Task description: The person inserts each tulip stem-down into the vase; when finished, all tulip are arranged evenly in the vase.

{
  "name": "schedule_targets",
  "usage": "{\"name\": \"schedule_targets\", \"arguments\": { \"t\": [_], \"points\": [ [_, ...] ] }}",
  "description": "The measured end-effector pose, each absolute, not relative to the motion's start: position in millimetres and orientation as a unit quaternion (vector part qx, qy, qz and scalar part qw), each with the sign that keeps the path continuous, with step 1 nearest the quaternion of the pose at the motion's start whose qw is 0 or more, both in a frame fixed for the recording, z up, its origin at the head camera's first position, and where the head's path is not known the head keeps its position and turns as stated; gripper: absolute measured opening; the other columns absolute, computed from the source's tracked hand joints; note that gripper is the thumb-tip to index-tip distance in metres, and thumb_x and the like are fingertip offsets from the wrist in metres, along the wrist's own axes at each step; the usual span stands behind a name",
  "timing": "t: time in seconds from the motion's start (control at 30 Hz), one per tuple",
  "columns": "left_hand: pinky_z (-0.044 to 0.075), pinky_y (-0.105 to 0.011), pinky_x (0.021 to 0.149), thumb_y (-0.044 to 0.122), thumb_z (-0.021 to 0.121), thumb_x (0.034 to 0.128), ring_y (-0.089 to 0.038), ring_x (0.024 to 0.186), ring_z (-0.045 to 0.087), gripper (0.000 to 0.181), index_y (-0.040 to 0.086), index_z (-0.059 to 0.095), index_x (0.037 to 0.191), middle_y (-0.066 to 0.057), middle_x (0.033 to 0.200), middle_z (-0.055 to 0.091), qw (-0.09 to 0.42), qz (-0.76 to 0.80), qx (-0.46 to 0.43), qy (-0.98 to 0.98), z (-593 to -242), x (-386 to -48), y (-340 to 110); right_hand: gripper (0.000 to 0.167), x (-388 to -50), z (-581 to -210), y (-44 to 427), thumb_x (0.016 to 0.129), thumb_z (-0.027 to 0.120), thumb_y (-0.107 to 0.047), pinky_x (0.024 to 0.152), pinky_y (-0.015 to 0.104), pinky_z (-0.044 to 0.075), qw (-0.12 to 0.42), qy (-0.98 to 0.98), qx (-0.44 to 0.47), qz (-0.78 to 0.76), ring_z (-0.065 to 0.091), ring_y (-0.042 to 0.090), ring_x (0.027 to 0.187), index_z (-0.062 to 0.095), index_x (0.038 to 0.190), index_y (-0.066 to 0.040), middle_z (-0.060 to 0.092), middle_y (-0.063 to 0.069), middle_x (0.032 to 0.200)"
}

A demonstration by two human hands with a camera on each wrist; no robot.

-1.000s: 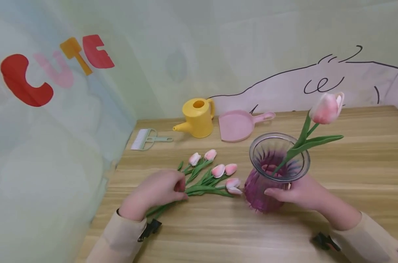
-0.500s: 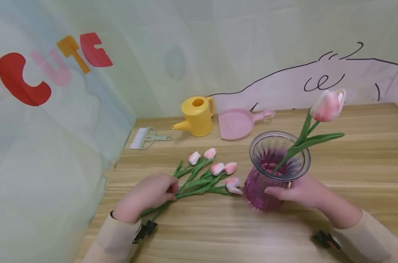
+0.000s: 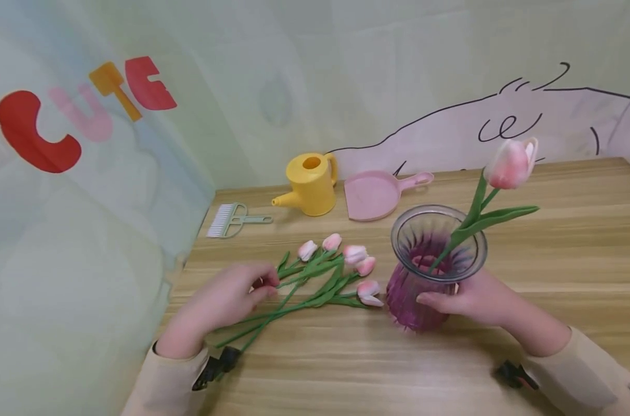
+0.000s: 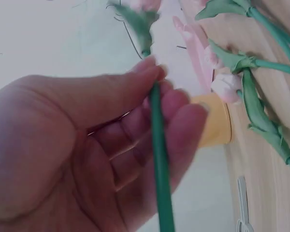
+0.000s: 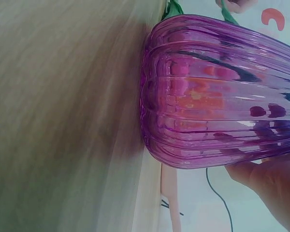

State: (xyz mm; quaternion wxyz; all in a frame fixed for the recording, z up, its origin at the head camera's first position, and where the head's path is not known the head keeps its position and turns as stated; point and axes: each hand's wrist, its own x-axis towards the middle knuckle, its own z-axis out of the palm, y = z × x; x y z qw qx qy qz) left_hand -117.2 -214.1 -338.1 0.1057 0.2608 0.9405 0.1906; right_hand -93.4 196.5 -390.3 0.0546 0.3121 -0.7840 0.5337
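My left hand (image 3: 239, 293) pinches the green stem of an artificial tulip (image 4: 160, 164) between thumb and fingers. In the left wrist view its leaf and pink bloom lie beyond the fingertips. Several other pink-and-white tulips (image 3: 368, 292) lie on the wooden table (image 3: 315, 370), their stems crossing beside this hand. My right hand (image 3: 476, 300) grips a purple ribbed glass vase (image 3: 416, 297) round its side; some fingers are hidden behind the glass. One tulip (image 3: 510, 164) leans to the right out of the vase mouth. In the right wrist view the vase base (image 5: 152, 96) is near the tabletop.
A yellow watering can (image 3: 312, 185) and a pink dustpan (image 3: 374, 196) are at the back of the table. To their left lies a small pale green brush (image 3: 232, 219). Printed fabric walls (image 3: 273, 69) border the back and left.
My left hand has moved back left, drawing one tulip up from the bunch; its bloom has shifted up and right. The right hand and vase stay almost in place.
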Motion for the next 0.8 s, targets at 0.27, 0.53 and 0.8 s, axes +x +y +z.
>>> {"name": "schedule_targets", "arguments": {
  "t": [0.27, 0.53, 0.8],
  "points": [
    [0.051, -0.031, 0.069, 0.014, 0.076, 0.0942, -0.006, 0.074, 0.059, 0.01, 0.021, 0.072, 0.09, 0.011, 0.082, 0.068, 0.03, 0.191, 0.247, 0.949, -332.7, -118.2, -205.9, 0.071, -93.7, -391.0, 198.6, 0.074, 0.087, 0.002, 0.101, 0.024, 0.051, 0.043, -0.79, 0.309, 0.528, 0.064, 0.009, 0.115, 0.051, 0.135, -0.008, 0.068, 0.004, 0.122],
    [0.056, -0.033, 0.07, 0.014, 0.073, 0.0977, -0.012, 0.079, 0.064, 0.003, 0.012, 0.073, 0.1, 0.002, 0.09, 0.073, -0.05, 0.306, 0.216, 0.926, -315.0, -127.3, -178.5, 0.071, -94.2, -390.8, 198.1, 0.075, 0.087, 0.001, 0.101, 0.024, 0.051, 0.04, -0.789, 0.305, 0.532, 0.064, 0.008, 0.116, 0.051, 0.136, -0.007, 0.068, 0.006, 0.123],
    [0.058, -0.03, 0.057, 0.004, 0.075, 0.0937, -0.015, 0.07, 0.065, 0.01, 0.002, 0.071, 0.102, -0.005, 0.086, 0.07, -0.151, 0.485, 0.25, 0.824, -274.3, -126.9, -129.2, 0.063, -94.4, -389.1, 198.5, 0.078, 0.086, -0.001, 0.099, 0.025, 0.052, 0.027, -0.796, 0.297, 0.527, 0.065, 0.008, 0.114, 0.053, 0.132, -0.006, 0.069, 0.005, 0.121]
  ]
}}
